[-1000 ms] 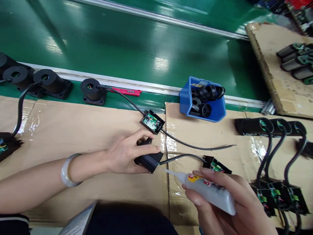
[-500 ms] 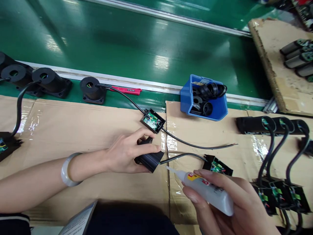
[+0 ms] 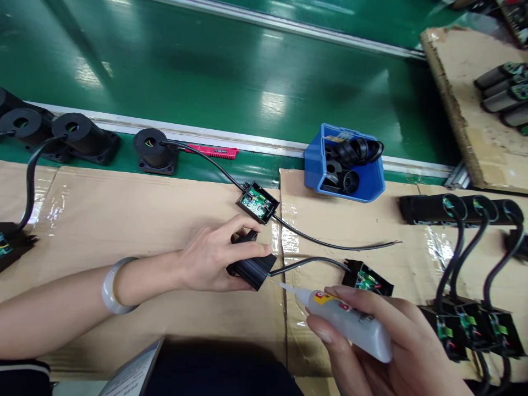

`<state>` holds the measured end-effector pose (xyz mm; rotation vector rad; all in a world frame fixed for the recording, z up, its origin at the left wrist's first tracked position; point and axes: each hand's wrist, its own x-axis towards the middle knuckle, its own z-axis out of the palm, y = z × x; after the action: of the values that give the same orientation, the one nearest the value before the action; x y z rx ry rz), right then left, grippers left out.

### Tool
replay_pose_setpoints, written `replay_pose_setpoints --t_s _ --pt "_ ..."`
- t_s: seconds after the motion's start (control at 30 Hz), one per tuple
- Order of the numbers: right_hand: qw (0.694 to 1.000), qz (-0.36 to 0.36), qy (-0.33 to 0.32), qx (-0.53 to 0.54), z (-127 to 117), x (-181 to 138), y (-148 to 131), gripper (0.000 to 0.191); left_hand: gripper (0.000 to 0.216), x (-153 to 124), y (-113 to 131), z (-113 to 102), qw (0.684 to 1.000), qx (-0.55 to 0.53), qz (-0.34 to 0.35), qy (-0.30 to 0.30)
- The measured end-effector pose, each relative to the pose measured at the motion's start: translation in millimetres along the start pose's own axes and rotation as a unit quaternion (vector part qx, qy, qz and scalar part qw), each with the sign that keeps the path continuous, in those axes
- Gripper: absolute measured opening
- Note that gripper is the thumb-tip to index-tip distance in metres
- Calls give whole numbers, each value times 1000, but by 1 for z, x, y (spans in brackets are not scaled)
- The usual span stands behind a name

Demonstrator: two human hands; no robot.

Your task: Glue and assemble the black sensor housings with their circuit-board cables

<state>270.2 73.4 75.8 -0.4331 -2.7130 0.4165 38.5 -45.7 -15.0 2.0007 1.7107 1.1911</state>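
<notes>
My left hand is closed around a black plastic housing, which it holds at the cardboard sheet. From the housing a black cable runs right to an open black box with a green circuit board. My right hand grips a translucent glue bottle with a yellow and red label. The bottle's thin nozzle points at the housing's right end, just short of it. Beyond my left fingers lies another open circuit box, with one cable to a round black base and another with a loose end.
A blue bin holds black round parts. At the right are several cabled circuit boxes and black tubes. A red cutter-like tool lies by the rail. More black bases stand at the left.
The glue bottle's tip has drawn slightly down and away from the housing's end. My left hand and the housing have stayed in place.
</notes>
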Motion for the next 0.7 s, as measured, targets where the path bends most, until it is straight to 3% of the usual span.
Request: replay_pose_setpoints --t_s 0.2,0.53,0.7 --pt "999 2 -12 33 0 4 -5 21 39 -1 0 1 1000 -1 1 4" --pt "998 -26 12 -64 1 3 3 26 41 0 0 0 1000 -4 1 0" --pt "998 25 -2 53 2 4 -7 23 40 0 0 0 1000 -14 -2 -2"
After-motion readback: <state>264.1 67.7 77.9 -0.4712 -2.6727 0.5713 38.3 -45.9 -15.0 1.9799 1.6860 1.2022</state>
